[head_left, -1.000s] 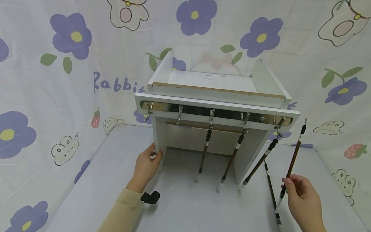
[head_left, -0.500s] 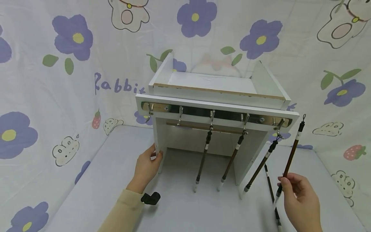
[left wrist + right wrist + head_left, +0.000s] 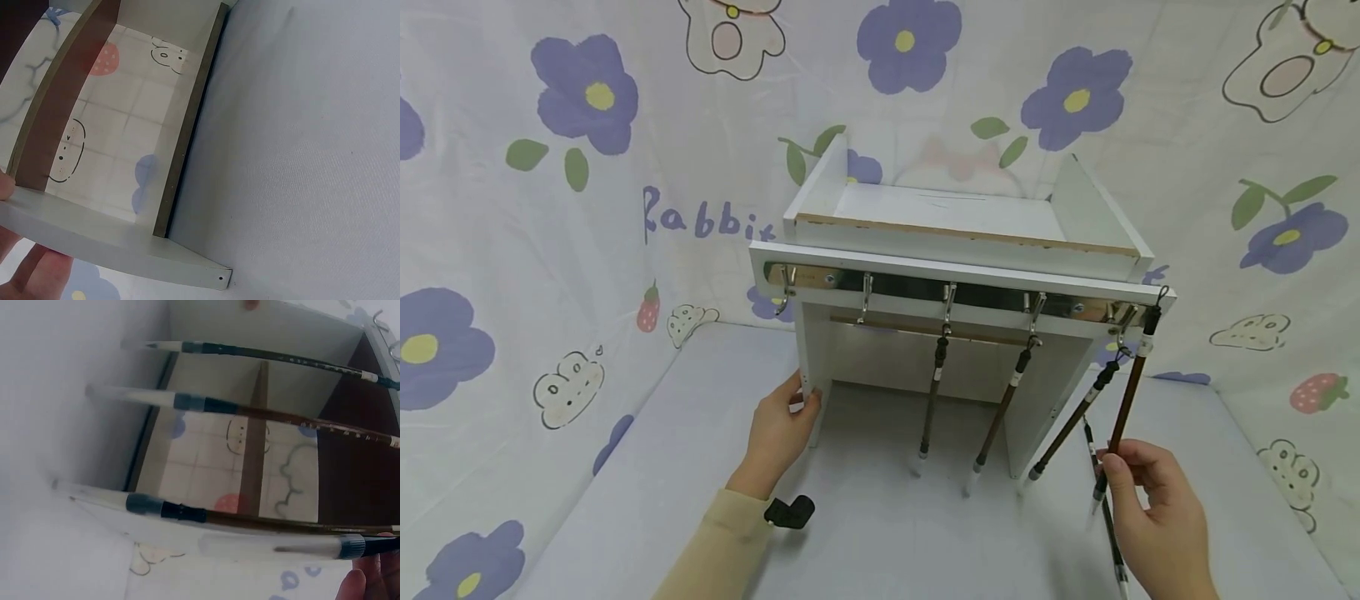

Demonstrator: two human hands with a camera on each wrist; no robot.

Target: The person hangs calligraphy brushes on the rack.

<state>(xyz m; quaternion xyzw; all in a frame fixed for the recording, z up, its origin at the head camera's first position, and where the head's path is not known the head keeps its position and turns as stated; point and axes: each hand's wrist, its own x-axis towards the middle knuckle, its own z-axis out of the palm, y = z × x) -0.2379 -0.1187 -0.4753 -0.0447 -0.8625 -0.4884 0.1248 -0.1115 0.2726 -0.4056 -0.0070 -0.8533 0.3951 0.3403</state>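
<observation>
A white wooden rack [image 3: 955, 236] carries a metal rail with several hooks across its front. My left hand [image 3: 778, 429] holds the lower edge of the rack's left side panel [image 3: 94, 231], thumb on one side and fingers on the other. My right hand [image 3: 1157, 508] pinches a brown calligraphy brush [image 3: 1126, 400] low on its handle, tip down and tilted. The brush's top loop is close to the rightmost hook [image 3: 1124, 318]; whether they touch, I cannot tell. That hook bears a hanging brush [image 3: 1075, 417]. Two more brushes, a middle one [image 3: 931, 400] and its right neighbour [image 3: 1002, 408], hang alongside.
The two left hooks, including the second hook [image 3: 866, 298], hold nothing. Another brush [image 3: 1101, 492] lies on the white tabletop [image 3: 887, 542] behind my right hand. A flower-patterned cloth [image 3: 715, 142] covers the back and sides. A black device [image 3: 790, 512] is at my left wrist.
My right hand has brought its brush leftward and slightly up, from right of the rack to the rightmost hook. The hanging brushes sway a little. My left hand stays put.
</observation>
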